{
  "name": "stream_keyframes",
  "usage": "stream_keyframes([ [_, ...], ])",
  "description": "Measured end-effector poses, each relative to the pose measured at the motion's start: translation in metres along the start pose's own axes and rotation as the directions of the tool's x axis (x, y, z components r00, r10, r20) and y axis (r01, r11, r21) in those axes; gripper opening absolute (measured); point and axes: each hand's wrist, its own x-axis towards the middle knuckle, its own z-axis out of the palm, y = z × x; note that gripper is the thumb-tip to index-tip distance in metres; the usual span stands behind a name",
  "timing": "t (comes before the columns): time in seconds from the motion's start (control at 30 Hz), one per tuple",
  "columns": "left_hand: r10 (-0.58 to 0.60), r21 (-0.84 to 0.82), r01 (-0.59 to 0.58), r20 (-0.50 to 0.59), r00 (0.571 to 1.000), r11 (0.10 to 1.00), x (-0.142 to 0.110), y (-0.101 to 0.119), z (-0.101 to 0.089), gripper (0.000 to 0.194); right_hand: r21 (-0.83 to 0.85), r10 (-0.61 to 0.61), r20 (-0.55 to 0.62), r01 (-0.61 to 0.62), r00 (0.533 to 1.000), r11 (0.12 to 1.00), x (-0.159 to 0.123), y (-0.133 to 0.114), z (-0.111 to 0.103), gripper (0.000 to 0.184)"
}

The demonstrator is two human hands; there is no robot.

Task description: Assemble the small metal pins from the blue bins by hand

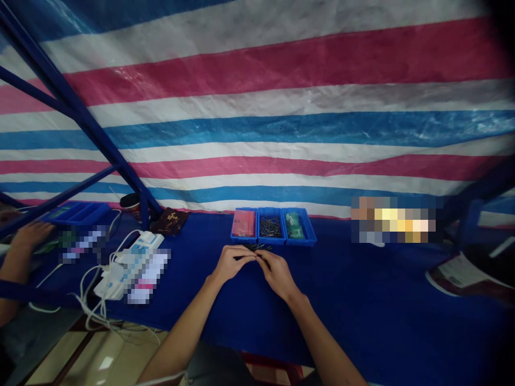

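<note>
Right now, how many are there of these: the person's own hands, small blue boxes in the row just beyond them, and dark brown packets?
Hands: 2 (left hand, right hand)
Blue boxes: 3 (pink-filled box, dark-filled box, green-filled box)
Dark brown packet: 1
Total: 6

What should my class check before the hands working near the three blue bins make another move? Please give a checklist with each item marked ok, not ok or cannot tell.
1. Left hand and right hand both in view, meeting in front of the bins: ok.
2. Piece between the hands identified: cannot tell; too small to make out.
3. All thin dark pieces inside the middle bin: not ok; a few loose pieces lie in front of it.
4. Red items and green items in separate bins: ok, left and right.
5. White power strip away from the hands: ok, off to the left.
</note>
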Motion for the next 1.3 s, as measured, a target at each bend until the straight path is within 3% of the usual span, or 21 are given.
stream_keyframes([
  [0.4, -0.131, 0.072, 0.132, -0.011, 0.991, 0.989, 0.0013, 0.0029, -0.0008, 0.017, -0.027, 0.032, -0.031, -0.033, 0.999, 0.999, 0.0003, -0.0034, -0.0034, 0.014],
  [0.77, -0.175, 0.069, 0.168, 0.120, 0.977, 0.983, 0.0021, 0.0027, -0.0004, 0.023, -0.127, -0.020, -0.036, 0.015, 0.999, 0.992, -0.0015, -0.0034, -0.0048, 0.014],
  [1.07, -0.114, 0.095, 0.103, 0.115, 0.987, 0.990, 0.0019, 0.0031, -0.0004, 0.022, -0.172, -0.116, -0.048, 0.106, 0.992, 0.979, -0.0009, -0.0079, -0.0071, 0.019],
  [1.3, -0.098, 0.126, 0.084, 0.114, 0.989, 0.988, 0.0015, 0.0043, 0.0004, 0.025, -0.190, -0.100, -0.056, 0.088, 0.993, 0.978, -0.0006, -0.0063, -0.0054, 0.019],
])
